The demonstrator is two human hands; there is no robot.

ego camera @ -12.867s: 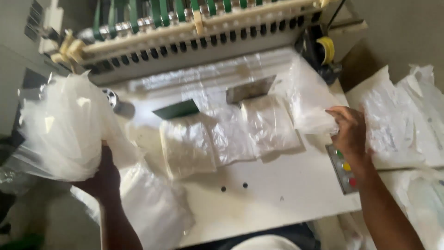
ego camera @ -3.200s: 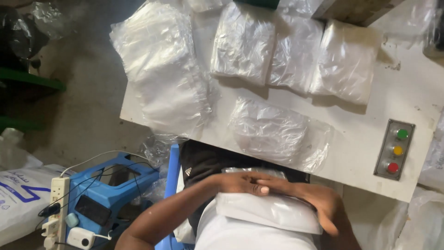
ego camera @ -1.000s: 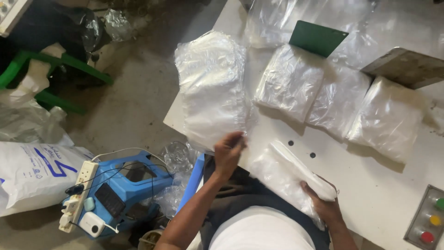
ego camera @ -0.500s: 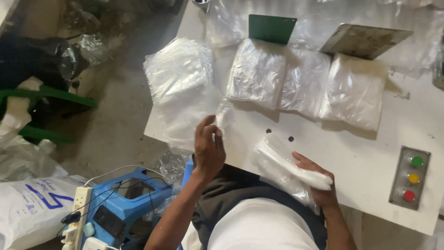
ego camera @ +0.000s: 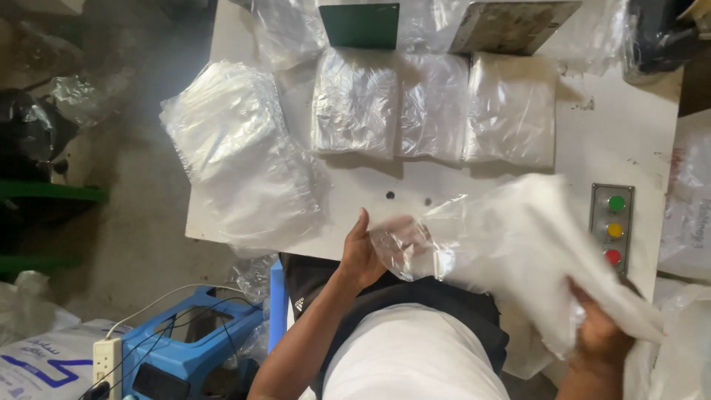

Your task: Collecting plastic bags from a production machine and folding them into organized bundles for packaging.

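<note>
Two hands now share one stack of clear plastic bags [ego camera: 518, 244], which half a second ago lay small and folded under the right hand alone at the near edge of the white table [ego camera: 629, 141]. It has since been lifted and fanned out wide, blurred with movement, over the near right corner. The left hand [ego camera: 364, 255], which was pressing on the loose heap of bags [ego camera: 237, 159] at the table's left edge, has come across and pinches the stack's left end between thumb and fingers. The right hand [ego camera: 601, 333] grips the lower right end from underneath, fingers curled shut on the plastic.

By the look of it, the stack is being shaken or squared in the air rather than set down. Along the far edge three flat bundles of bags [ego camera: 433, 107] lie side by side, untouched, below a green plate [ego camera: 360, 24]. A control panel with green, yellow and red buttons [ego camera: 614, 230] sits at the right edge, partly behind the raised plastic.
</note>
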